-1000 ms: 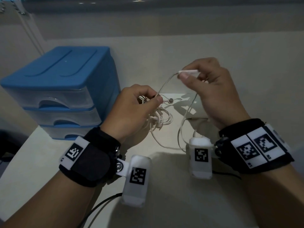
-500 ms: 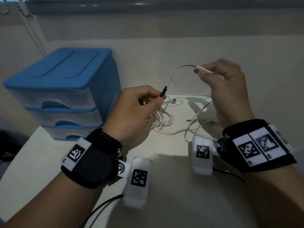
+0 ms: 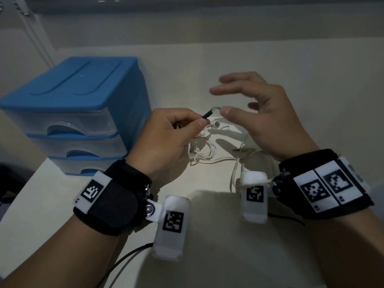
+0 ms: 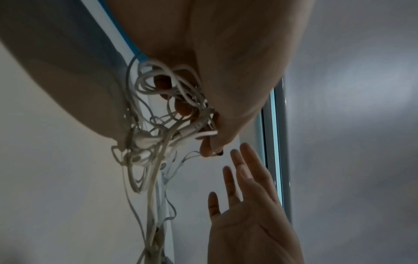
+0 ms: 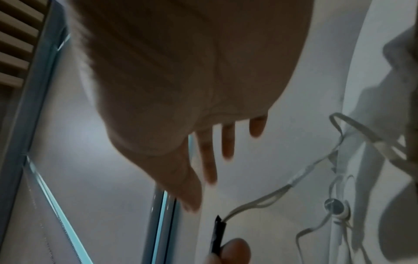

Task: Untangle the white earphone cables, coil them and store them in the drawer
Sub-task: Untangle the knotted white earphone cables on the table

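Two hands over bench (image 3: 207,256): left hand (image 3: 166,140) pinches black plug (image 3: 207,114) above white earphone cables (image 3: 202,151), tangled, part bunched under its palm; right hand (image 3: 268,119) released, fingers spread. Blue drawer unit (image 3: 70,113) at 10 o'clock.

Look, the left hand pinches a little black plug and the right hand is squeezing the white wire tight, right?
Not quite. The left hand does pinch the black plug, but the right hand is open, fingers spread, holding nothing. The head view shows it, and the left wrist view too.
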The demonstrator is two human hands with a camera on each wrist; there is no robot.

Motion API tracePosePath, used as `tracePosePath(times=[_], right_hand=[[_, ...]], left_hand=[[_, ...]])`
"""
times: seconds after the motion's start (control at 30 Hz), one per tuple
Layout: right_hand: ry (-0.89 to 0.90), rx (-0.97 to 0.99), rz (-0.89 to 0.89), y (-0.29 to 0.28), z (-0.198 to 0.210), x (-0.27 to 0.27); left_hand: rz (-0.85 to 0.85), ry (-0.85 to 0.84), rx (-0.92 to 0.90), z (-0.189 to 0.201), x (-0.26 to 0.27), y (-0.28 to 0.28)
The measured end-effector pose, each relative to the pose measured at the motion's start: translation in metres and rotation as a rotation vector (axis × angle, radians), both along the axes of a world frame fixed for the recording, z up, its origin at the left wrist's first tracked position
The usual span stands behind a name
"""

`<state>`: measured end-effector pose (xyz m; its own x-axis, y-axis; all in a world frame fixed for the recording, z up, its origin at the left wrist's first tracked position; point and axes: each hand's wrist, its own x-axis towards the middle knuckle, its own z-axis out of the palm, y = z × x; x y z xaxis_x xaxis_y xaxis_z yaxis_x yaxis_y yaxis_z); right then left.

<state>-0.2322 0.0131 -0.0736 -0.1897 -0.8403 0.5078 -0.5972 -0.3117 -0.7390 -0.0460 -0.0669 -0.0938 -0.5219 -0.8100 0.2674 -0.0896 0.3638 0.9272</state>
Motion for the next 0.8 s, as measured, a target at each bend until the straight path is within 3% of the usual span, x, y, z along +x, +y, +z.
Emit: tracePosePath(times=[0.13,0.23,0.4,0.6,0.8], right_hand=[[-0.001,0.13,0.127,-0.002,-0.006,0.005],[-0.037,0.111,0.143,-0.004,-0.007,0.005],[-0.019,0.08,0.104,-0.005,-0.006,0.004],[-0.119,-0.117,-0.026,-0.009,-0.006,0.003],[-0.191,-0.074,-0.049,-0.012,-0.008,-0.001]], left_hand=[[-0.026,-0.025,-0.062,0.002,0.002,0.001],[-0.023,-0.041,-0.08,0.003,0.002,0.001],[-0.025,-0.041,-0.101,0.004,0.003,0.001],[-0.051,-0.049,-0.081,0.004,0.001,0.001],[0.015,-0.042,-0.118,0.005,0.001,0.001]])
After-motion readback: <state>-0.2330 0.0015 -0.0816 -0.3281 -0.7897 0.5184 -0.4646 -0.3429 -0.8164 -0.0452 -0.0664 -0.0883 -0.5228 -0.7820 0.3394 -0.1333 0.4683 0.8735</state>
